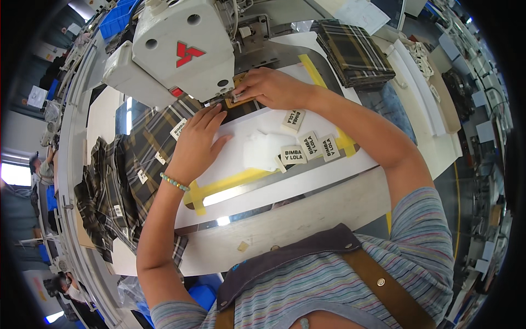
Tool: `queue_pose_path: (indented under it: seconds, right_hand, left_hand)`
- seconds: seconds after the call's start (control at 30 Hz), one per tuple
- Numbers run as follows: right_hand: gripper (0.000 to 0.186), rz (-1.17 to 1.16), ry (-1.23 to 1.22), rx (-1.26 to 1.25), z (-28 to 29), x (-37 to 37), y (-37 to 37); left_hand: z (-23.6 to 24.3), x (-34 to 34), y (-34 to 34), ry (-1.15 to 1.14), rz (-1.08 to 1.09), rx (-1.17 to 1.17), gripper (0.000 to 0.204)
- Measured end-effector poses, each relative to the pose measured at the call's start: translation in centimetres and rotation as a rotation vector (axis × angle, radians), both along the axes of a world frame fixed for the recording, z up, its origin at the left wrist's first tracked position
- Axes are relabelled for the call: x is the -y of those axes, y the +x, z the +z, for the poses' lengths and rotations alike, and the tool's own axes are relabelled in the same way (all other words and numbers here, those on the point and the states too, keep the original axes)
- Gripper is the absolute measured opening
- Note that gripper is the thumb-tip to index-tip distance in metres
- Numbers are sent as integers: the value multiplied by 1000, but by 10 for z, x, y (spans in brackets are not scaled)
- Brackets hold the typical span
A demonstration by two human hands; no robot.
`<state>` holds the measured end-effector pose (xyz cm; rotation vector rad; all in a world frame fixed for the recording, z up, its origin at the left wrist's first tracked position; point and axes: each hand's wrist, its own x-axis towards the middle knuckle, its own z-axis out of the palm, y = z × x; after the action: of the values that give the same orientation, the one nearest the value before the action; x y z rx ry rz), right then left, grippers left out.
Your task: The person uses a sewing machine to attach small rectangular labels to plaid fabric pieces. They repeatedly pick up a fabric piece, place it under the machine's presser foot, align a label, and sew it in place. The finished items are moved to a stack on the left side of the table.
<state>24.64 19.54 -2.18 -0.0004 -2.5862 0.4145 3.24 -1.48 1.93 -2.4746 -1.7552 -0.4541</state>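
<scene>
My left hand (198, 140) lies nearly flat, fingers stretched toward the needle area, its fingertips at the edge of the dark plaid fabric (147, 151). My right hand (276, 89) is at the sewing machine head (183, 46), fingers bent and pinched together beside a brass-coloured plate (236, 100) under the needle. What lies between those fingers is too small to make out. Several cream fabric labels (293, 154) with dark lettering are scattered on the white work surface below my right wrist. Similar labels sit on the plaid fabric, one right beside my left hand.
A stack of folded plaid pieces (356, 55) stands at the far right. Bunched plaid cloth (107, 186) hangs over the left side. Yellow tape (235, 185) frames the white sheet, and a crumpled white piece (262, 149) lies on it. A blue crate (116, 21) is at the back left.
</scene>
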Motion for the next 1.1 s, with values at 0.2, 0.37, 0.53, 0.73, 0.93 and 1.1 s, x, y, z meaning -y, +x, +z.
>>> queue_pose_path:
  seconds: [0.2, 0.37, 0.53, 0.73, 0.93, 1.1]
  right_hand:
    - [31, -26, 10, 13, 0, -8, -1]
    - [31, -95, -36, 28, 18, 4, 13]
    - [29, -301, 46, -149, 31, -14, 61]
    - [22, -450, 85, -183, 19, -44, 82]
    - [24, -441, 107, -177, 18, -45, 83]
    - [25, -439, 64, -123, 12, -55, 92]
  left_hand:
    - [7, 14, -12, 30, 29, 40, 46]
    - [9, 22, -22, 58, 42, 46, 39]
    - [12, 30, -32, 103, 42, 78, 32]
    - [17, 16, -22, 131, -35, 121, 22]
    - [3, 1, 0, 51, -111, 110, 31]
    - [-2, -18, 11, -8, -86, 100, 40]
